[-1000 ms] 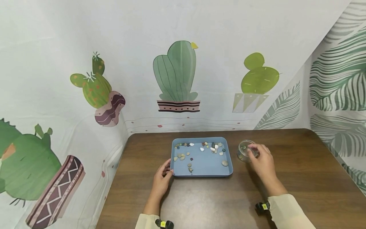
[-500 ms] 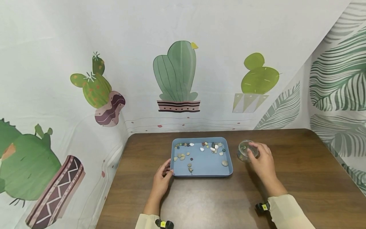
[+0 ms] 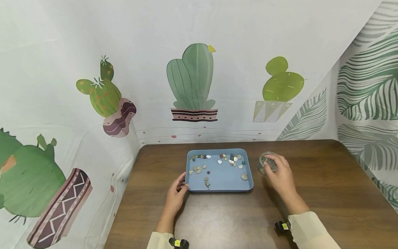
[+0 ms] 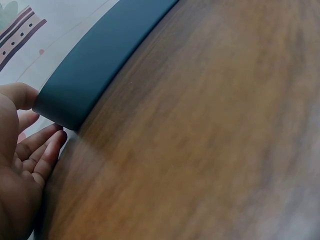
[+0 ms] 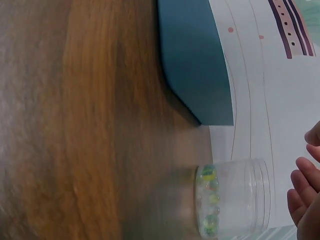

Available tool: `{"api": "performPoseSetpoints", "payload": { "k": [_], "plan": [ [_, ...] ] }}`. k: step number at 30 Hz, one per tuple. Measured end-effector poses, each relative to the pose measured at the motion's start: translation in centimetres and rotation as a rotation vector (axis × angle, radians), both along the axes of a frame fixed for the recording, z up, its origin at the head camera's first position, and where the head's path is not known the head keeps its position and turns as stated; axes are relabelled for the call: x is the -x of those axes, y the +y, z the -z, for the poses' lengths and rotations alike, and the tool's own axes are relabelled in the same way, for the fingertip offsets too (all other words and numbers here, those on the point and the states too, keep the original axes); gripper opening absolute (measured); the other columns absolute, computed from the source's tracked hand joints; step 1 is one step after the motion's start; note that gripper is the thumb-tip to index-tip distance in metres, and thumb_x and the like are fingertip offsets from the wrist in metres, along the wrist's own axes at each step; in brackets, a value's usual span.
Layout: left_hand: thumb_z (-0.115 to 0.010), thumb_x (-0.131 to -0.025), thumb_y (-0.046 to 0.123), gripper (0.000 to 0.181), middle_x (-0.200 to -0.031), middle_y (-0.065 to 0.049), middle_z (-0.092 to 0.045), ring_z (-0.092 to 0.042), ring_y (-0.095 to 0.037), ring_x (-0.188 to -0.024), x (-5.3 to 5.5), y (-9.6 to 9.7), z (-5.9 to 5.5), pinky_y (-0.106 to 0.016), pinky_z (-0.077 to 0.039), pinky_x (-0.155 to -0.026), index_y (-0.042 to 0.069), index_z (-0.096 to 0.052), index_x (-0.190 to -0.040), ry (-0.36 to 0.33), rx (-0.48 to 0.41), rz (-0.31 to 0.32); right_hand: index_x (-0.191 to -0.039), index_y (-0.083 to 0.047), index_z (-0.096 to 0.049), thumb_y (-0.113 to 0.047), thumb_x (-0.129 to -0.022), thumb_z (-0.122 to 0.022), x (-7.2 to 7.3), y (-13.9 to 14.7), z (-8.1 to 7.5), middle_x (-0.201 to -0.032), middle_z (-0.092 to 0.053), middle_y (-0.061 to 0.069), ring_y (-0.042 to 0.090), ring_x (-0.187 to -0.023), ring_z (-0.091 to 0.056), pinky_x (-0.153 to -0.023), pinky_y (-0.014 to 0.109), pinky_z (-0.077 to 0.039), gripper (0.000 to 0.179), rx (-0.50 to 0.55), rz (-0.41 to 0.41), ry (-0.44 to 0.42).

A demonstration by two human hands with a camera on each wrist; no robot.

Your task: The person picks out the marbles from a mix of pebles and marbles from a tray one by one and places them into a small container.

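Observation:
A blue rectangular tray lies on the table with several small stones on it, among them a white one and a larger greyish one. My left hand holds the tray at its near left corner, thumb at the corner and fingers along the side. Right of the tray stands a clear round jar, upright, with green-yellow marbles at its bottom. Over the jar's mouth hovers my right hand, thumb and fingers spread apart. In the right wrist view its fingertips are clear of the jar and nothing shows between them.
The brown wooden table reaches to a white wall cloth printed with cacti. Leaf-patterned cloth hangs at the right. A black wrist camera sits below the right hand, another by the left sleeve.
My right hand has shifted slightly left, from the jar's right edge to over its mouth. The left hand, the tray and the stones stay in place.

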State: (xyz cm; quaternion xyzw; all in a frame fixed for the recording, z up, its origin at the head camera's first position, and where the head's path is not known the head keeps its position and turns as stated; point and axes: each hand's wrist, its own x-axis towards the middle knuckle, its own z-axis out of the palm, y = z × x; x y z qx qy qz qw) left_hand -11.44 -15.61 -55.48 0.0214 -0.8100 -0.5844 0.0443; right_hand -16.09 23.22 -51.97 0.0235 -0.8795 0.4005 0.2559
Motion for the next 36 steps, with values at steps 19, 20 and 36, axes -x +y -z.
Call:
{"api": "performPoseSetpoints", "payload": {
  "k": [19,20,36],
  "plan": [
    [-0.06,-0.092,0.007,0.047,-0.128,-0.02,-0.059,-0.057,-0.032,-0.112,-0.1,0.0,-0.5,-0.017,-0.046,-0.089,0.01,-0.052,-0.139,-0.03,-0.013,0.016,-0.11,-0.013,-0.068,-0.01,-0.086,-0.069,-0.5,-2.6,0.5,-0.112,-0.063,0.007,0.024,-0.107,-0.057,-0.09,0.035,-0.041,0.025,-0.055,-0.102,-0.003],
    [-0.06,-0.092,0.007,0.047,-0.128,-0.02,-0.059,-0.057,-0.032,-0.112,-0.1,0.0,-0.5,-0.017,-0.046,-0.089,0.01,-0.052,-0.139,-0.03,-0.012,0.015,-0.111,-0.013,-0.068,-0.01,-0.086,-0.069,-0.5,-2.8,0.5,-0.113,-0.063,0.007,0.024,-0.108,-0.056,-0.09,0.036,-0.041,0.025,-0.057,-0.108,-0.004],
    [-0.061,-0.091,0.005,0.047,-0.126,-0.019,-0.06,-0.058,-0.026,-0.108,-0.1,0.0,-0.4,-0.017,-0.047,-0.088,0.01,-0.053,-0.138,-0.01,-0.014,0.007,-0.111,-0.008,-0.068,-0.007,-0.082,-0.073,-0.4,-5.9,0.6,-0.109,-0.065,0.006,0.024,-0.105,-0.06,-0.093,0.039,-0.042,0.03,-0.114,-0.236,0.034]
  ]
}}
